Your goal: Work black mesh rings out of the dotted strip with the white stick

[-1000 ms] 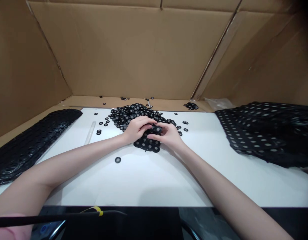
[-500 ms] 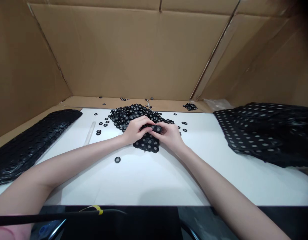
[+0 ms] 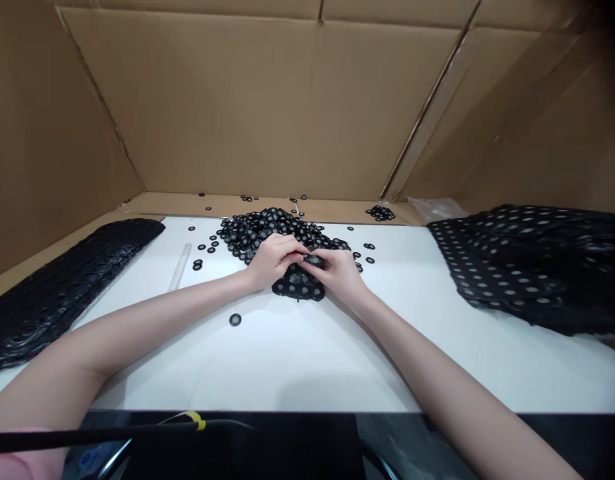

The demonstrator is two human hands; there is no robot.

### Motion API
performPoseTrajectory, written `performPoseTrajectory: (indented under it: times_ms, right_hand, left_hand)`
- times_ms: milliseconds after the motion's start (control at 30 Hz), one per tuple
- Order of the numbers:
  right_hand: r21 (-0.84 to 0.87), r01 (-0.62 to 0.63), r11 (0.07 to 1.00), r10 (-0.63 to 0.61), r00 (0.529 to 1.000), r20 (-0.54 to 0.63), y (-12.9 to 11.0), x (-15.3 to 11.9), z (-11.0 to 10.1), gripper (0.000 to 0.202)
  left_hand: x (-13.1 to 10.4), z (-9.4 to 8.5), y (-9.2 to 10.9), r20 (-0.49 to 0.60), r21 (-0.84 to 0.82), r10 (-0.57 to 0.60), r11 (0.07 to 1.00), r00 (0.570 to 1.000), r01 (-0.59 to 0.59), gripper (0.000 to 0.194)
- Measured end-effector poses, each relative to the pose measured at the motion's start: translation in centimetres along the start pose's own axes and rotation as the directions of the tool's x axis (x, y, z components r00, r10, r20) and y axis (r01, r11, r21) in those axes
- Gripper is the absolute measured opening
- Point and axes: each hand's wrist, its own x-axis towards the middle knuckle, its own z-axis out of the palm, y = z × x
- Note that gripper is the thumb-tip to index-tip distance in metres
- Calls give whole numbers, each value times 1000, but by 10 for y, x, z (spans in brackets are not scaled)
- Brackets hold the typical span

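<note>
Close together at the middle of the table, my left hand and my right hand both pinch a small black sheet with pale round spots. The sheet's lower part hangs below my fingers toward the white tabletop. Its upper part is bunched between my fingertips and partly covered by them. Right behind my hands lies a heap of black rings with grey centres. One loose black ring rests on the table in front of my left forearm.
A black textured plastic-looking bundle lies on the left, near a clear strip. A large black spotted sheet covers the right side. Cardboard walls enclose the table's back and sides. A small ring cluster sits at the back right.
The spotted sheet's hanging part has shifted slightly right and up under my fingers. My fingertips have moved a little on it. The heap and the loose rings look the same.
</note>
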Motion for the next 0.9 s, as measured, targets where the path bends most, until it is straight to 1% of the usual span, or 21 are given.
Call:
performPoseTrajectory:
  times_ms: [100, 267, 433, 567, 733, 900]
  right_hand:
    - [59, -18, 998, 18, 1000, -4, -1, -1, 2, 36]
    - [116, -32, 993, 34, 999, -18, -3, -2, 4, 40]
    - [124, -28, 992, 30, 999, -18, -3, -2, 6, 39]
    - [131, -26, 991, 30, 999, -27, -4, -3, 7, 43]
    - [100, -21, 995, 25, 999, -40, -7, -2, 7, 46]
    - [67, -14, 998, 17, 999, -39, -7, -3, 8, 47]
  left_hand:
    - [0, 1, 2, -7, 11, -3, 1000, 1000, 3, 22]
    - [2, 3, 7, -46, 10, -44, 999, 998, 45, 21]
    - [4, 4, 10, -90, -9, -90, 996, 992, 89, 22]
    - [5, 5, 13, -87, -16, -136, 991, 987, 135, 21]
    - [5, 6, 15, -90, -16, -183, 983, 979, 182, 21]
    - [4, 8, 16, -99, -39, -206, 978, 973, 204, 21]
